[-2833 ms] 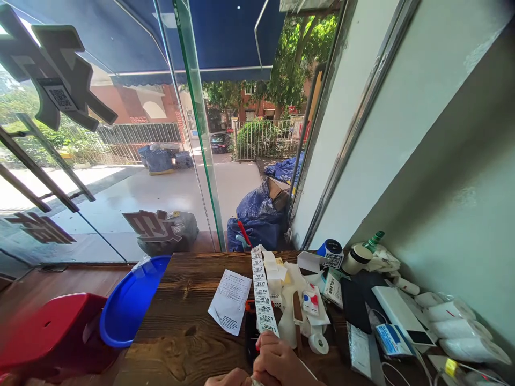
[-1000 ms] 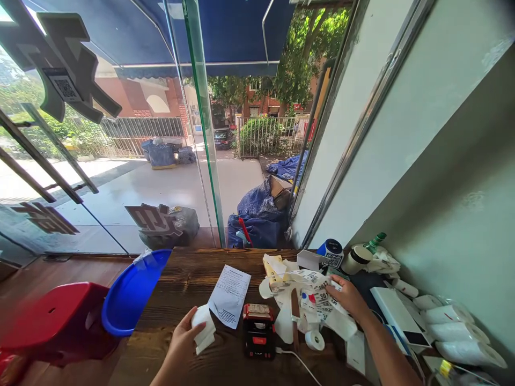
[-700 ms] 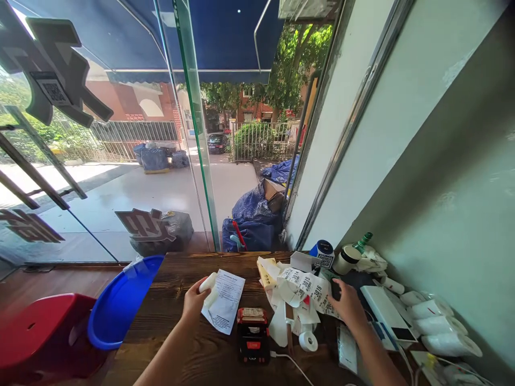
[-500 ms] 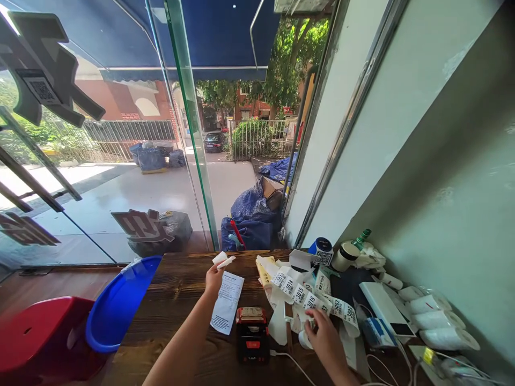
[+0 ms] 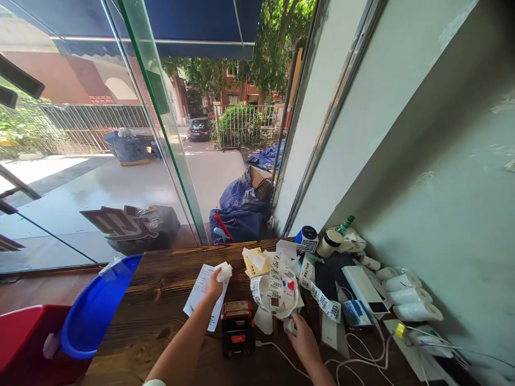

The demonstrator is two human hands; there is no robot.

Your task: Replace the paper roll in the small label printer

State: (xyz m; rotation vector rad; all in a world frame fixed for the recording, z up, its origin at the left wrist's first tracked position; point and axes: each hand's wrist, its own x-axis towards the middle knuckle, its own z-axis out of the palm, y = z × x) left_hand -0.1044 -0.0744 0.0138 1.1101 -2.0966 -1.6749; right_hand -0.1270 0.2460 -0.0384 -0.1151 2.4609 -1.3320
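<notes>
My left hand (image 5: 214, 285) is closed on a small piece of white paper (image 5: 224, 272), folded or rolled; which, I cannot tell. It hovers over or rests on a printed sheet (image 5: 198, 292) lying on the wooden table. My right hand (image 5: 302, 336) pinches a small white label roll (image 5: 289, 325) at the near edge of the paper pile. A long strip of printed number labels (image 5: 276, 283) curls in loops just beyond that hand. Between my hands stands a black and red label printer (image 5: 238, 329), with a white cable at its right side.
A yellow packet (image 5: 256, 261), a blue cylinder (image 5: 307, 236) and a lidded jar (image 5: 330, 243) stand behind the labels. At the right lie a white box (image 5: 364, 287), white paper rolls (image 5: 416, 312) and loose cables. A blue tub (image 5: 76, 327) and red stool (image 5: 24, 343) are left of the table.
My right hand has closed on the label roll, and the label strip has bunched into loops. My left hand still holds the white paper; the sheet beneath has shifted. The view has swung slightly right.
</notes>
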